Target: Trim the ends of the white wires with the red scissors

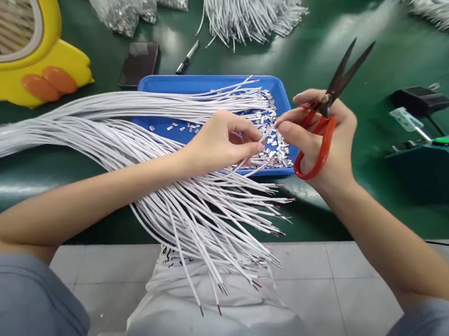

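Observation:
My left hand (225, 141) pinches the end of one white cable above the blue tray (280, 84). Red-handled scissors (322, 141) hang on the fingers of my right hand (333, 151), their blades parted and pointing up and away. The thumb and forefinger of that hand come together close to the held cable end; whether they grip a small piece cannot be made out. Beneath my left forearm runs a thick bundle of white cables (96, 133), fanned out, with coloured inner wires at several tips. Small silver metal clips (273, 141) are scattered in the tray.
A phone (139, 63) and a marker pen (188, 57) lie behind the tray. Another cable bundle (251, 7) and bags of metal parts (123, 7) sit at the back. A yellow duck-shaped frame (72, 61) stands left, a green machine (441, 166) right.

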The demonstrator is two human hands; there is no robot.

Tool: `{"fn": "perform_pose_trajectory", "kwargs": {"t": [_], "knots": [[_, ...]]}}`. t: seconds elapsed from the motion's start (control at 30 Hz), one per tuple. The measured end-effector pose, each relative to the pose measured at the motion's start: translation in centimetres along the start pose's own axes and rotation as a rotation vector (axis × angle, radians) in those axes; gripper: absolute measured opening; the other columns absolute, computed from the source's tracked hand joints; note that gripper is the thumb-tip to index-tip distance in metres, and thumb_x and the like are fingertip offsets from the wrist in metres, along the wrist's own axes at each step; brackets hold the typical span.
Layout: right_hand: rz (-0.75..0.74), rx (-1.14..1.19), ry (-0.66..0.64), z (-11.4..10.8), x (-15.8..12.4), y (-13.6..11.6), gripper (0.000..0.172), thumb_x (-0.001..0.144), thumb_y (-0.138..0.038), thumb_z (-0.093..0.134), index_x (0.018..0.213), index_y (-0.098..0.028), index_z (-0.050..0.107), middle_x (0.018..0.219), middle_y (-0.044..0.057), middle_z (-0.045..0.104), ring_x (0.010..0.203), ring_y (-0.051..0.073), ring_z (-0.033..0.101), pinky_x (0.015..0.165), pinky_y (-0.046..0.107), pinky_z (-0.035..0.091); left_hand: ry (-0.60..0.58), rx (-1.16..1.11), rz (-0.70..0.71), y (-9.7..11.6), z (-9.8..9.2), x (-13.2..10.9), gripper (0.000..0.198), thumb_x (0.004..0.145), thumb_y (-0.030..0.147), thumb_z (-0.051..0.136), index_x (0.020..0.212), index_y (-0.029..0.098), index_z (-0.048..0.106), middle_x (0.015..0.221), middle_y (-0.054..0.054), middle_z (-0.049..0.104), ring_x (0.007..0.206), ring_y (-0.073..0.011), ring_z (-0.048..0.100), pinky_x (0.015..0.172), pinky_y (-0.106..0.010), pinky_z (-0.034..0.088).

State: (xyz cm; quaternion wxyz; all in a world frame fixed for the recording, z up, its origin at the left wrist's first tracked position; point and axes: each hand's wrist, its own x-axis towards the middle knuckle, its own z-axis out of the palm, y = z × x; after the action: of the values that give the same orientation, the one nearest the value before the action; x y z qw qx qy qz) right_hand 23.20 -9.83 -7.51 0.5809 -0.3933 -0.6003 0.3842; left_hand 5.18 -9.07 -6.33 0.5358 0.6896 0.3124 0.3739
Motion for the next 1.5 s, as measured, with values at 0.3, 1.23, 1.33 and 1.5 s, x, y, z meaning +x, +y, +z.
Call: {"fn": "perform_pose_trajectory", "kwargs": {"t": [0.3,1.23,1.33,1.5], "knots": [[-0.088,-0.103,-0.04,0.4,-0.3,-0.7,0.027,0.072,-0.033,0.076,0.095,-0.029,0.063,0.071,-0.004,0.067,0.065,0.015,0.063,0.062,0.032,0.051,0.017,-0.077,0.052,-0.1,-0.3,0.0,0.013,0.075,0.021,0.074,0.075,0.011,0.067,0.063,0.001,0.063,0.049,-0.0059,0.058,0.047,-0.017,0.051],[-0.138,-0.252,0.04,0.3,-1.6,-0.7,0.027,0.079,-0.045,0.067,0.101,-0.035,0.054,0.096,-0.002,0.07,0.102,0.026,0.068,0.067,0.038,0.057,-0.011,-0.064,0.02,0.4,-0.4,-0.1,0.014,0.073,0.022,0.075,0.069,0.012,0.066,0.058,0.001,0.06,0.049,-0.008,0.056,0.048,-0.021,0.05],[-0.14,-0.274,0.04,0.2,-1.6,-0.6,0.028,0.078,-0.046,0.068,0.1,-0.035,0.054,0.094,-0.001,0.069,0.104,0.027,0.067,0.066,0.037,0.057,0.0,-0.039,0.042,0.4,-0.4,-0.1,0.015,0.071,0.022,0.077,0.068,0.011,0.067,0.058,0.001,0.06,0.049,-0.0075,0.056,0.047,-0.02,0.049],[-0.147,-0.275,0.006,0.2,-1.4,-0.8,0.025,0.081,-0.044,0.066,0.101,-0.033,0.055,0.091,-0.001,0.068,0.101,0.024,0.068,0.069,0.035,0.055,0.042,-0.024,0.039,0.4,-0.3,-0.1,0.012,0.07,0.02,0.077,0.069,0.011,0.069,0.058,0.002,0.06,0.052,-0.0083,0.059,0.046,-0.018,0.048]]}}
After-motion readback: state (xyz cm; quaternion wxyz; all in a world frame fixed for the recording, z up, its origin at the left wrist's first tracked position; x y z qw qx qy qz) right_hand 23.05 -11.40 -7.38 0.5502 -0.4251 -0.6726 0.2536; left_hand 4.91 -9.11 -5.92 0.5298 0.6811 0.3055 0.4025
